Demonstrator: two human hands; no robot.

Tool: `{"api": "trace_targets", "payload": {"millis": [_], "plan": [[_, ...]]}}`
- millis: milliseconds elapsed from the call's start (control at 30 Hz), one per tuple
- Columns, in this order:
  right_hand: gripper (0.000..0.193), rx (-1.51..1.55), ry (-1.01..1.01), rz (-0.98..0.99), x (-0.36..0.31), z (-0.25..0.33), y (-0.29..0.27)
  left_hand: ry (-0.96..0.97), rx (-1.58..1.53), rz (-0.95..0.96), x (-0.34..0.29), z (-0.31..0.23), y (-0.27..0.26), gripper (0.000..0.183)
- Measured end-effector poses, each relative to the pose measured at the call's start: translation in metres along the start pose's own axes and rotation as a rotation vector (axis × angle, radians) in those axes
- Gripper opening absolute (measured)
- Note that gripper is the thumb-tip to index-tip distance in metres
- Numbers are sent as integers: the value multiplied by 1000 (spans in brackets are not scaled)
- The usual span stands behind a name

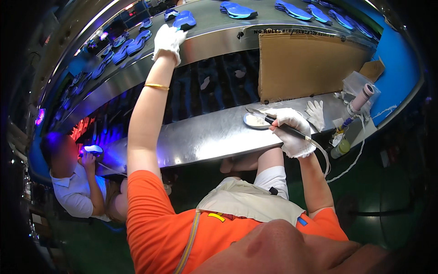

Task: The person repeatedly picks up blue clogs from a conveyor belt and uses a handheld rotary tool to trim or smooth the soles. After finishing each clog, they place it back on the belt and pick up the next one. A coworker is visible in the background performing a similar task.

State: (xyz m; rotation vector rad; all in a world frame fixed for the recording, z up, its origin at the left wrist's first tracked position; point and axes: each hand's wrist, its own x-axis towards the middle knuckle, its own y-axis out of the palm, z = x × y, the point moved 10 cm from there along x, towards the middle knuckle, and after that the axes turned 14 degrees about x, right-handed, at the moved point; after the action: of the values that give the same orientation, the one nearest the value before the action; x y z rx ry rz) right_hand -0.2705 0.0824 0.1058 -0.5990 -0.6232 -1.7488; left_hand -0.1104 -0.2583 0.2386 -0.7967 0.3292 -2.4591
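Note:
My left hand (169,41), in a white glove, reaches out to the conveyor belt. Its fingers close on the near end of a blue shoe sole (185,20) and partly cover it. In my right hand (292,130), also white-gloved with some fingertips bare, is a slim brush (270,119) with a black handle. A pale tube trails from the handle's back end. The brush's tip lies over a small round dish (248,124) with white matter in it, on the metal ledge.
More blue soles (237,10) lie along the belt (210,23). A cardboard sheet (310,68) stands behind the ledge (200,139). To the right are a spare white glove (315,114), a pink cylinder (362,97) and a jar (340,148). A co-worker (77,192) sits at the left.

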Motion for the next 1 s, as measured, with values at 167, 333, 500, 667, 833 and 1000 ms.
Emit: {"api": "trace_targets", "payload": {"millis": [167,333,500,667,833,1000], "plan": [[16,95,107,-29,6,-22,-8,-558,-970,-327,-26,98,43,44],[22,112,223,-43,3,-49,-23,-549,-599,148,-34,139,88,50],[19,-36,248,-45,7,-48,-41,-611,-505,462,-51,147,164,69],[17,45,340,-111,0,-82,-34,-754,-463,567,-72,185,259,74],[16,154,343,-99,1,-95,-9,-780,-760,406,-79,181,240,49],[17,248,355,-124,0,-106,4,-551,-676,87,-84,186,191,36]]}}
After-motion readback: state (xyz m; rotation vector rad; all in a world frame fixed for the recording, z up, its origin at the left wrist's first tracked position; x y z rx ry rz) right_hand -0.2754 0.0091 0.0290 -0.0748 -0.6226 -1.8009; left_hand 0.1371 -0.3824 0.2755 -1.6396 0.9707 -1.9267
